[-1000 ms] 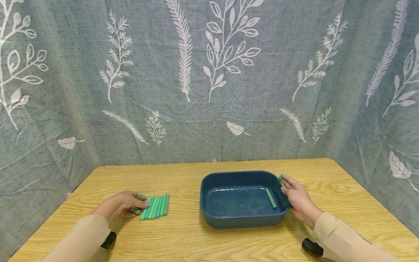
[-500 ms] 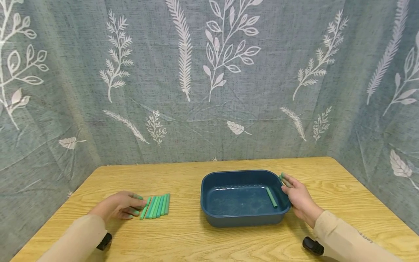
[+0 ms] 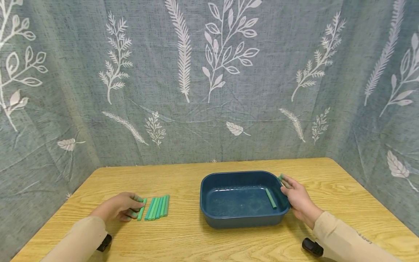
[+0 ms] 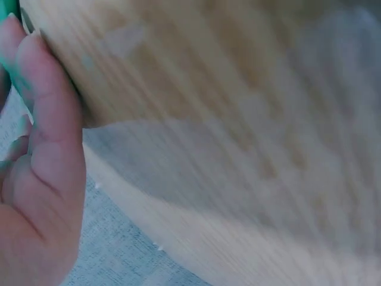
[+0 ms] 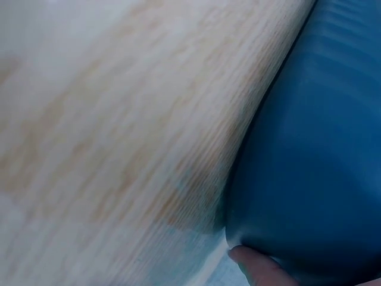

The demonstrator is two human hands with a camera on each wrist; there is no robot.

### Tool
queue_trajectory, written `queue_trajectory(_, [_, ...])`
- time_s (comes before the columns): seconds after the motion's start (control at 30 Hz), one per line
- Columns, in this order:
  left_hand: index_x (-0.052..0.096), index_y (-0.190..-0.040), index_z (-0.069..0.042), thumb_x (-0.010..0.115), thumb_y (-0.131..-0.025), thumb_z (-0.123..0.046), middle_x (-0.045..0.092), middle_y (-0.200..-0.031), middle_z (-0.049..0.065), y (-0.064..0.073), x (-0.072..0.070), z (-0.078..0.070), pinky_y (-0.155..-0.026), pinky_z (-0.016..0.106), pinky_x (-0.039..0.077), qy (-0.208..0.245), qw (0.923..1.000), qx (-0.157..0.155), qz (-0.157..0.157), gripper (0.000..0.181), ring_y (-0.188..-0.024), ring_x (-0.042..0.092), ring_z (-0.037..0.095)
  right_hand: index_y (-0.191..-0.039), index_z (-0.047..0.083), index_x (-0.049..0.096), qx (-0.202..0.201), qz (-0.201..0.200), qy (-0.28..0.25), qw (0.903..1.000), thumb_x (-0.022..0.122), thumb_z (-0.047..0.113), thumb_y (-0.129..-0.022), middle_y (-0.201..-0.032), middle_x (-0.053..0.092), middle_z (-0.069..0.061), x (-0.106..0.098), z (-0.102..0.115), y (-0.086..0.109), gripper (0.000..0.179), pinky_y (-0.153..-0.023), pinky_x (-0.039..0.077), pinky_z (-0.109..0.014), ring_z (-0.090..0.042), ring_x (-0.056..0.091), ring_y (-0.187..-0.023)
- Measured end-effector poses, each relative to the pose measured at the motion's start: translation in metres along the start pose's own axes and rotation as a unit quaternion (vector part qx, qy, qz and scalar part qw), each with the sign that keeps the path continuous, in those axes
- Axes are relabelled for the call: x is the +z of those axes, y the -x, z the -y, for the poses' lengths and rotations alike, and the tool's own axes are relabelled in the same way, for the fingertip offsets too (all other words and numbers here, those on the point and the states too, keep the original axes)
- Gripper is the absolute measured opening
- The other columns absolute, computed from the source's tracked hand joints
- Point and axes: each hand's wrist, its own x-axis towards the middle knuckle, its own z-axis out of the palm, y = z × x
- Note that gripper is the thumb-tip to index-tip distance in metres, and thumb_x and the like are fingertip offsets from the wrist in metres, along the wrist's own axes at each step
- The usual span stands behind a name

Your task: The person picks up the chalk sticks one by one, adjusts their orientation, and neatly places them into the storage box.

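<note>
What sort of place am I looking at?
Probably a small screened-off tabletop workspace, perhaps indoors: leafy-print fabric hangs behind and on both sides of a wood-grain table, which holds a blue bin.

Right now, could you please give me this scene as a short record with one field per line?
left hand: fingers at the separate green stick; pinching or only touching, cannot tell
right hand: touching the right side of the blue bin
stick row: green and teal, side by side, between left hand and bin
bin contents: one green stick, near the right end
surface: wood-grain table
</note>
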Motion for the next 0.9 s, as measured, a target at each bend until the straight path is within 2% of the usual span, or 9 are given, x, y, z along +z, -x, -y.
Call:
queue_trajectory(0.13, [0.055, -0.103, 0.003, 0.055, -0.101, -0.015, 0.051, -0.075, 0.004, 0.001, 0.000, 0.001, -0.056, 0.022, 0.045, 0.006, 1.0000, 0.006, 0.004, 0.017, -0.060, 0.054, 0.012, -0.154, -0.003, 0.004, 0.002, 0.000, -0.002, 1.0000, 0.031, -0.003, -0.103, -0.158, 0.007, -0.026, 0.000, 0.000, 0.000, 0.057, -0.114, 0.019, -0.056, -0.045, 0.007, -0.143])
queue_trajectory(0.3, [0.057, -0.088, -0.005, 0.063, -0.096, -0.016, 0.054, -0.065, 0.001, 0.003, 0.002, -0.001, -0.051, 0.020, 0.041, 0.000, 1.0000, -0.003, -0.001, 0.015, -0.054, 0.051, 0.008, -0.154, -0.003, 0.004, 0.001, 0.000, -0.002, 1.0000, 0.031, -0.002, -0.104, -0.158, 0.007, -0.026, 0.000, 0.000, 0.001, 0.057, -0.114, 0.020, -0.055, -0.045, 0.008, -0.143])
queue_trajectory(0.57, [0.051, -0.069, -0.011, 0.065, -0.095, -0.014, 0.052, -0.059, -0.001, 0.004, 0.002, -0.004, -0.049, 0.019, 0.044, -0.014, 0.9999, -0.003, -0.009, 0.029, -0.052, 0.050, 0.007, -0.154, -0.004, 0.005, -0.001, -0.001, -0.001, 1.0000, 0.031, -0.003, -0.103, -0.158, 0.007, -0.026, 0.000, -0.001, 0.001, 0.057, -0.114, 0.021, -0.054, -0.044, 0.009, -0.143])
queue_trajectory(0.8, [0.052, -0.067, -0.008, 0.063, -0.092, -0.009, 0.050, -0.065, 0.004, 0.006, 0.008, -0.007, -0.051, 0.023, 0.047, -0.061, 0.9969, 0.010, -0.049, 0.028, -0.056, 0.048, 0.013, -0.154, -0.004, 0.005, -0.001, -0.001, -0.002, 1.0000, 0.031, -0.003, -0.103, -0.157, 0.008, -0.027, 0.000, -0.001, 0.002, 0.057, -0.114, 0.021, -0.055, -0.045, 0.010, -0.143])
queue_trajectory(0.9, [0.045, -0.064, -0.009, 0.058, -0.090, -0.005, 0.045, -0.061, 0.003, 0.007, 0.012, -0.008, -0.048, 0.023, 0.045, -0.071, 0.9954, 0.011, -0.063, 0.029, -0.052, 0.044, 0.012, -0.153, -0.004, 0.005, 0.001, -0.001, -0.004, 1.0000, 0.031, -0.003, -0.103, -0.157, 0.008, -0.027, -0.001, -0.002, 0.002, 0.057, -0.114, 0.021, -0.055, -0.045, 0.010, -0.143])
